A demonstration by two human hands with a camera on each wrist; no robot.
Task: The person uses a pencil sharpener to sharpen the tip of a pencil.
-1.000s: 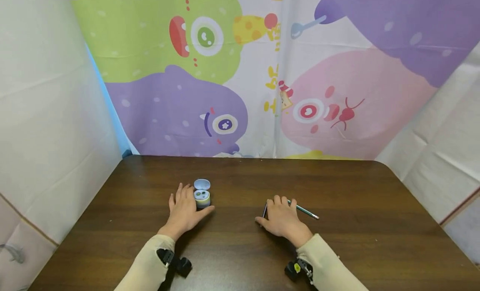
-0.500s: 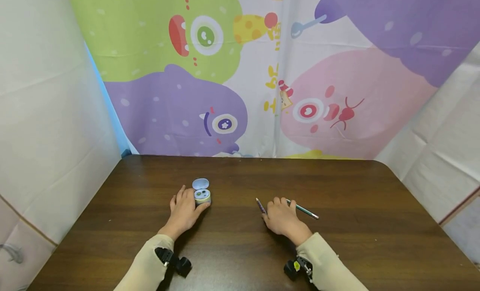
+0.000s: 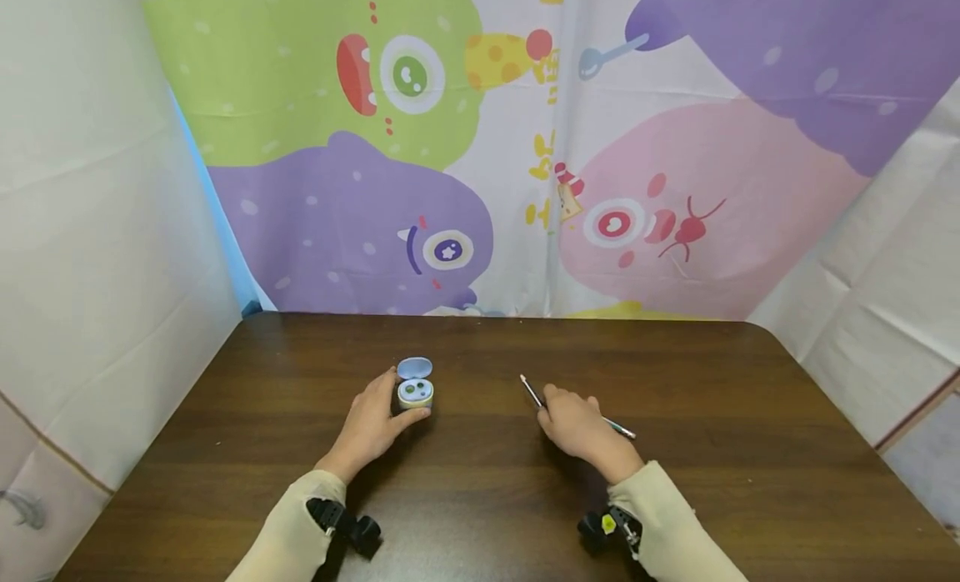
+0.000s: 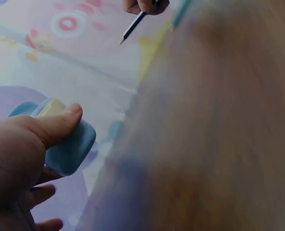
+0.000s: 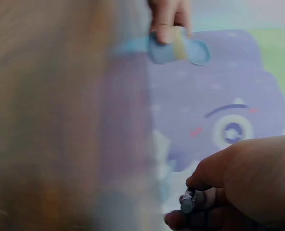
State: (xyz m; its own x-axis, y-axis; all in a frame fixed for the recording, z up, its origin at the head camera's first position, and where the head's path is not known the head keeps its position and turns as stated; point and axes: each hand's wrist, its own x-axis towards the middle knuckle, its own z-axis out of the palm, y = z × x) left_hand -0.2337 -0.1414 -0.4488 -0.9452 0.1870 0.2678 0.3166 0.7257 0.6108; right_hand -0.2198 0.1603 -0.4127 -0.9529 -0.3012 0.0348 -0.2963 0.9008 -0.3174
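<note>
My left hand (image 3: 366, 425) grips a light blue pencil sharpener (image 3: 416, 392) with a yellow band, two holes on top and its lid flipped up. In the left wrist view the thumb lies across the yellow band of the sharpener (image 4: 71, 149). My right hand (image 3: 579, 432) pinches a dark pencil (image 3: 531, 388), its point aimed forward and left. The right wrist view shows the pencil's metal-capped rear end (image 5: 187, 203) between thumb and fingers. A teal pencil (image 3: 621, 428) lies partly hidden beneath or behind the right hand.
Both hands work over a brown wooden table (image 3: 480, 499). A cartoon-printed cloth (image 3: 517, 273) hangs behind its far edge, with white cloth on both sides. A small camera is strapped to each wrist.
The left hand has shifted slightly right with the sharpener. The right hand has taken hold of the dark pencil, which now points forward, and has moved slightly right over the teal pencil.
</note>
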